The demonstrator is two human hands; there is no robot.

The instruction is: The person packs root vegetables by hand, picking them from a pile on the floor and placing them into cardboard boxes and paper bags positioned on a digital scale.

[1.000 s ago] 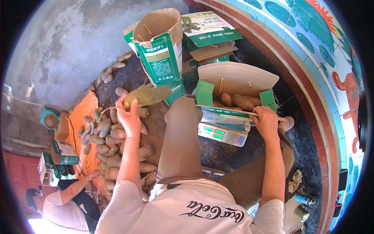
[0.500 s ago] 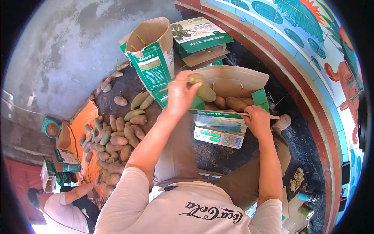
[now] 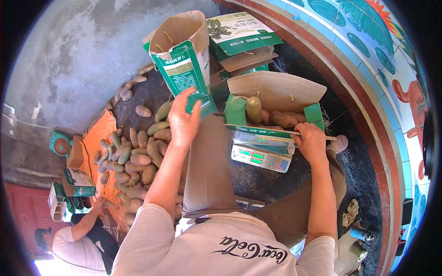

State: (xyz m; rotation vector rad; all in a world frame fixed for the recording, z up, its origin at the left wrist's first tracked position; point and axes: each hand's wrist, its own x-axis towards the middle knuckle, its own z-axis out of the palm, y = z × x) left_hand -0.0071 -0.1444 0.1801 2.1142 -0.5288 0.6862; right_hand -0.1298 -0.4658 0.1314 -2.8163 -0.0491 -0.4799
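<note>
Ground: bare grey concrete floor [image 3: 69,60], darkened with soil under the produce; a painted tiled wall [image 3: 368,50] curves along the right.
Far left: another person [image 3: 78,244] crouches at the lower edge by small green cartons [image 3: 78,181] and a green reel [image 3: 60,144], reaching toward the pile's near end.
Pile: elongated green-brown tubers [image 3: 136,158] heaped on an orange sheet [image 3: 94,133], lying left of and below the left hand.
Tall carton: an empty green-and-tan box [image 3: 182,60] stands open just beyond the left hand.
Left hand [image 3: 184,122]: open, fingers spread, holding nothing, raised between the pile and the open box.
Open box [image 3: 276,108]: sits on a digital scale [image 3: 260,158], to the right of the left hand; its long axis runs left to right.
Box contents: several tubers inside; one [image 3: 253,109] stands nearly upright at the left end, others [image 3: 284,119] lie along the box.
Right hand [image 3: 311,142]: closed over the box's near front edge, gripping it.
Nearer hand: the left to the pile, the right to the box.
</note>
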